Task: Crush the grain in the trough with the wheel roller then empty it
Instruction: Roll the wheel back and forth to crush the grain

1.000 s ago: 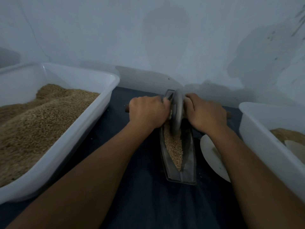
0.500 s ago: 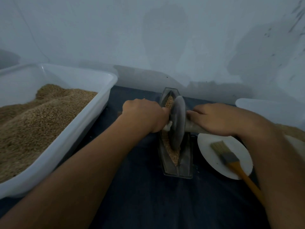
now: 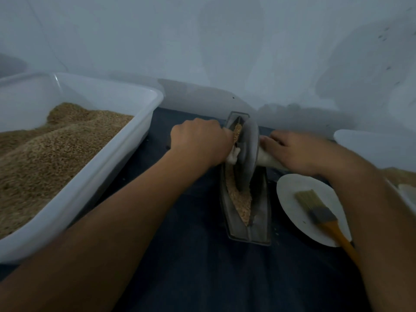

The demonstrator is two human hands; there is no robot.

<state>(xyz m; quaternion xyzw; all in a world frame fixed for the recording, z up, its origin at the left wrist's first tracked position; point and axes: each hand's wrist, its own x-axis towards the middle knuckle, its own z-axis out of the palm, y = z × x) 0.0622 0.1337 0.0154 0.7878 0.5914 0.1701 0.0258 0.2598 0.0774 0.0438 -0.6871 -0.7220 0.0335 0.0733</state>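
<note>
Pale, stained wall (image 3: 225,52) rises behind a dark desk (image 3: 198,266) that carries everything in the head view. On the left of the desk stands a big white tub (image 3: 94,183) heaped with brown grain, the heap highest toward the tub's far left. At the right edge another white tub (image 3: 378,145) shows only in part, with a little brownish grain visible inside it past the right forearm. Between the two tubs, near the wall, lies the narrow metal trough (image 3: 261,217), its long axis running away from the person; grain (image 3: 242,203) lies along its groove, mostly in the near half, with a little more at the far end. The wheel roller (image 3: 248,154) stands on edge in the trough, about midway along it, tilted slightly to the left, its rim down in the grain. Just right of the trough a white plate (image 3: 292,210) holds a brush (image 3: 319,210) with pale bristles and an orange handle that juts over the plate's near rim. Both arms reach forward, bare. The left hand (image 3: 200,140) is fisted, fingers wrapped tight around the roller's left handle stub. The right hand (image 3: 297,152) lies over the pale right handle, fingers curled loosely about it, knuckles up.
</note>
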